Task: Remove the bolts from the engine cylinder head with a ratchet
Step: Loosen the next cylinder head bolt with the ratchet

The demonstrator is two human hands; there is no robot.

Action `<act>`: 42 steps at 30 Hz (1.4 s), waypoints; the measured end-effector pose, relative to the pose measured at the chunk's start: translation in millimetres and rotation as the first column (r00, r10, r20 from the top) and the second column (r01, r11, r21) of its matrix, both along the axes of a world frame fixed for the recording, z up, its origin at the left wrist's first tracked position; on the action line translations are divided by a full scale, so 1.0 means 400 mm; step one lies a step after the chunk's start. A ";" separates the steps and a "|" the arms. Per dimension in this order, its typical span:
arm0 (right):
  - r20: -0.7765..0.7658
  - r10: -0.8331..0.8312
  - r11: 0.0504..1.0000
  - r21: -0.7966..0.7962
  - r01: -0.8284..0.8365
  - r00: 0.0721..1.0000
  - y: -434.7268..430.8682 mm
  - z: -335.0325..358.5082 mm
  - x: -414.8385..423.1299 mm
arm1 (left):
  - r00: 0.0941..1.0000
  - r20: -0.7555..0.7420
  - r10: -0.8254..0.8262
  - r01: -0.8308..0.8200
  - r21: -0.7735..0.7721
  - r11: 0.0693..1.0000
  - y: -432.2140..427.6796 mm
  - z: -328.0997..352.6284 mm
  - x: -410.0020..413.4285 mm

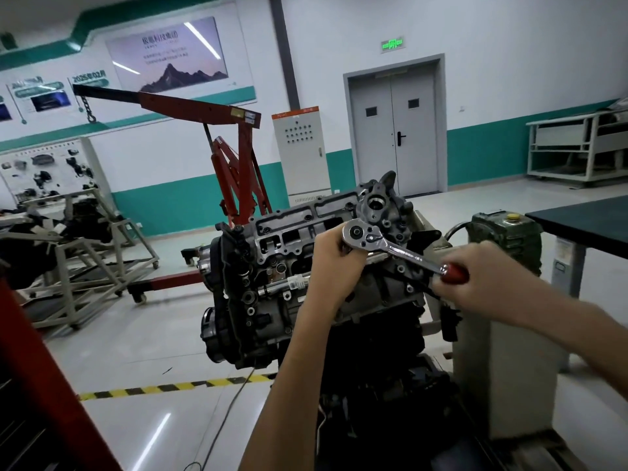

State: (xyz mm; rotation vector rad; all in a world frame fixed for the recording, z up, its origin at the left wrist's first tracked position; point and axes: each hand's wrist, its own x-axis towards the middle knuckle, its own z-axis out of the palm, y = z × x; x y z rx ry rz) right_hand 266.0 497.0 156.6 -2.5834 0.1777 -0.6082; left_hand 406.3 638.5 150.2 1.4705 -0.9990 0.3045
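Over the cylinder head (pixel 299 229) edge, ratchet (pixel 394 248) in left hand (pixel 334 263), right hand (pixel 482 277).

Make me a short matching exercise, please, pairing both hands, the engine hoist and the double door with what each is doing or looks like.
Column 1
1. left hand
2. right hand
3. engine hoist
4. double door

Column 2
A. grey, shut, in the far wall
B. grips the red handle of the ratchet
C. red, its boom reaching towards the left
D. holds the ratchet's head at the cylinder head

Pairs: 1-D, 2-B, 3-C, 4-A
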 end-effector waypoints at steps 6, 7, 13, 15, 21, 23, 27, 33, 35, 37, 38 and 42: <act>0.276 -0.038 0.835 0.537 -0.121 0.960 0.252 -0.184 0.006 | 0.998 -0.056 0.011 -0.020 -0.145 0.989 -0.023 -0.017 -0.029; 0.302 -0.044 0.773 0.614 -0.159 0.952 0.289 -0.196 0.025 | 0.998 -0.055 0.004 -0.012 -0.148 0.989 -0.024 -0.017 -0.029; 0.245 0.053 0.776 0.600 -0.195 0.968 0.254 -0.185 0.026 | 0.998 -0.068 -0.002 -0.005 -0.104 0.995 -0.017 -0.013 -0.018; 0.147 0.107 0.907 0.391 -0.157 0.983 0.149 -0.144 -0.005 | 0.998 -0.062 -0.013 0.008 -0.079 0.997 -0.014 -0.008 -0.012; 0.020 0.108 0.989 -0.105 -0.106 0.994 -0.043 0.012 -0.007 | 0.999 -0.036 0.006 -0.007 -0.015 1.000 -0.010 -0.002 -0.006; 0.091 0.092 0.994 0.049 -0.097 0.992 0.026 -0.061 -0.011 | 0.997 -0.075 0.014 -0.019 -0.069 0.997 -0.014 -0.016 -0.002; 0.349 -0.058 0.855 0.500 -0.133 0.935 0.251 -0.191 0.009 | 0.997 -0.079 0.019 -0.029 -0.124 0.992 -0.025 -0.022 -0.013; 0.319 -0.018 0.806 0.566 -0.175 0.948 0.290 -0.190 0.036 | 0.998 -0.063 -0.006 -0.002 -0.115 0.993 -0.018 -0.013 -0.016; 0.248 0.062 0.905 0.395 -0.159 0.967 0.194 -0.163 0.000 | 0.997 -0.077 0.007 -0.014 -0.093 0.996 -0.017 -0.010 -0.016; 0.142 0.105 0.982 0.142 -0.125 0.984 0.085 -0.105 -0.018 | 0.997 -0.071 0.007 -0.011 -0.066 0.998 -0.015 -0.005 -0.011; 0.095 0.106 0.994 0.019 -0.108 0.990 0.039 -0.068 -0.020 | 0.998 -0.065 0.014 -0.018 -0.049 0.999 -0.013 -0.002 -0.008; 0.080 0.059 0.994 -0.093 -0.052 0.995 -0.016 -0.038 -0.016 | 0.997 -0.064 0.050 -0.055 -0.076 0.996 -0.020 -0.013 -0.016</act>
